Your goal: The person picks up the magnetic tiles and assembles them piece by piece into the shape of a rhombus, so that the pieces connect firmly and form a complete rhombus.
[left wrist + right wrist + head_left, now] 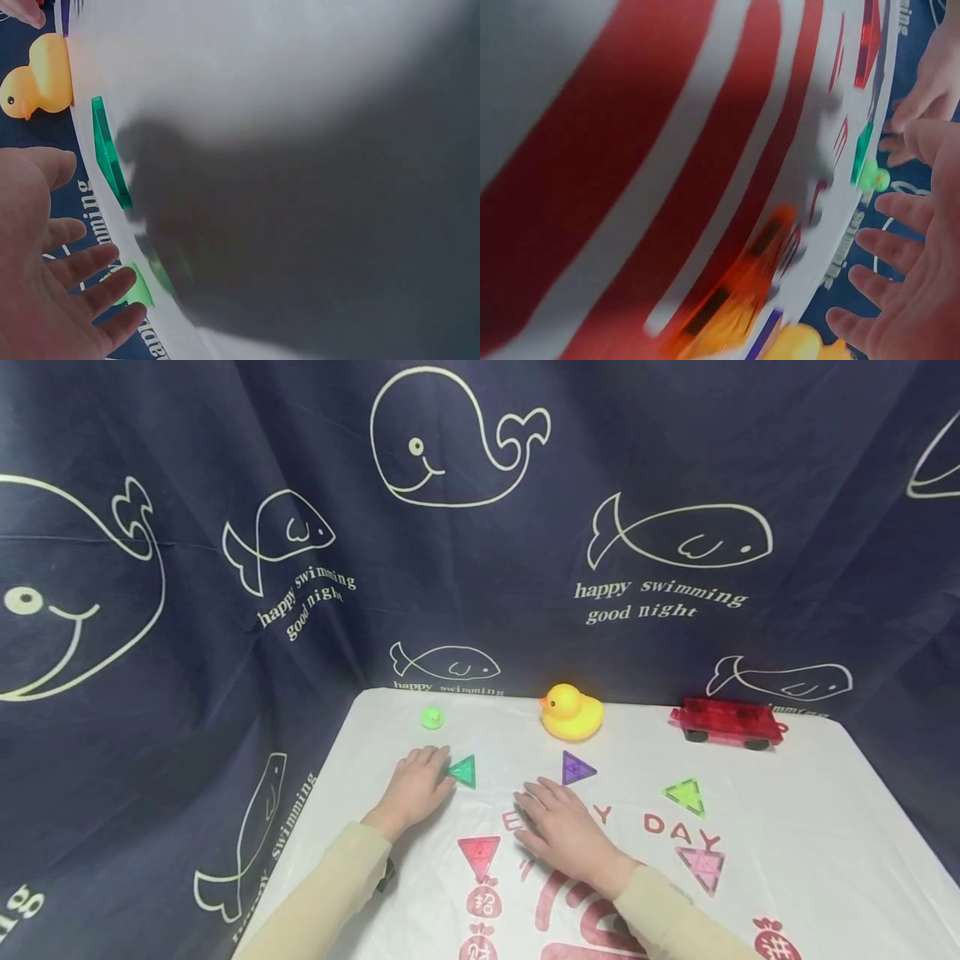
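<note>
My left hand point(415, 787) is just left of a green translucent triangle tile point(465, 772). Its fingers are relaxed and hold nothing; the left wrist view shows a gap between this hand point(45, 262) and the tile point(110, 157). Palm down over the printed cloth, my right hand point(566, 828) has its fingers spread and nothing in them. A purple triangle tile point(577, 768) lies beyond it, and a red one point(480, 855) to its left. In the right wrist view an orange tile point(735, 289) lies near that hand point(915, 262); it is hidden in the head view.
Along the back stand a small green duck point(432, 717), a larger yellow duck point(572, 713) and a red toy wagon point(727, 722). Yellow-green point(687, 797) and pink point(702, 867) triangle tiles lie at the right. A dark object point(386, 875) shows partly beside the left sleeve.
</note>
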A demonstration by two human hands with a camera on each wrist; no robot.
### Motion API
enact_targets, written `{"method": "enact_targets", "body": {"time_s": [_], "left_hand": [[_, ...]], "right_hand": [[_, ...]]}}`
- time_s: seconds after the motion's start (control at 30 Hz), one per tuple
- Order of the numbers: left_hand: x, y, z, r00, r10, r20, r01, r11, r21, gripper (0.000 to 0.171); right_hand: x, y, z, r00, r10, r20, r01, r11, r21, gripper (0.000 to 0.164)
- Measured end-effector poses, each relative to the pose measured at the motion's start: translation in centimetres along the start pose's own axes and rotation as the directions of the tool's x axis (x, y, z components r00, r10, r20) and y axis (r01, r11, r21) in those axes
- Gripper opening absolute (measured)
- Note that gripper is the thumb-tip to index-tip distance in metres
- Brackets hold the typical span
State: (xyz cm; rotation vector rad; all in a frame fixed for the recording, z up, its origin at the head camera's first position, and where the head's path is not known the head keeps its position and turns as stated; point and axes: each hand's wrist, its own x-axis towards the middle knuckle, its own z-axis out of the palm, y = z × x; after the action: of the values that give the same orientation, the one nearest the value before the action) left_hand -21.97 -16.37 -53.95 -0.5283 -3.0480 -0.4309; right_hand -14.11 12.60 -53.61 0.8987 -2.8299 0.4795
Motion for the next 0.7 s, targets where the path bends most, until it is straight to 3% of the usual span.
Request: {"method": "enact_targets", "body": {"time_s": [0.23, 0.7], "left_hand": [[0.7, 0.2, 0.5, 0.999, -0.032, 0.036, 0.031, 0.999, 0.016, 0.061], [1.9, 0.9, 1.2, 0.999, -0.016, 0.032, 0.015, 0.999, 0.028, 0.060]], "right_hand": [[1.3, -2.6, 0.6, 0.993, -0.069, 0.096, 0.064, 0.996, 0.055, 0.058], [2.2, -5.5, 2.7, 0.984, -0.143, 0.103, 0.139, 0.989, 0.042, 0.063]]}}
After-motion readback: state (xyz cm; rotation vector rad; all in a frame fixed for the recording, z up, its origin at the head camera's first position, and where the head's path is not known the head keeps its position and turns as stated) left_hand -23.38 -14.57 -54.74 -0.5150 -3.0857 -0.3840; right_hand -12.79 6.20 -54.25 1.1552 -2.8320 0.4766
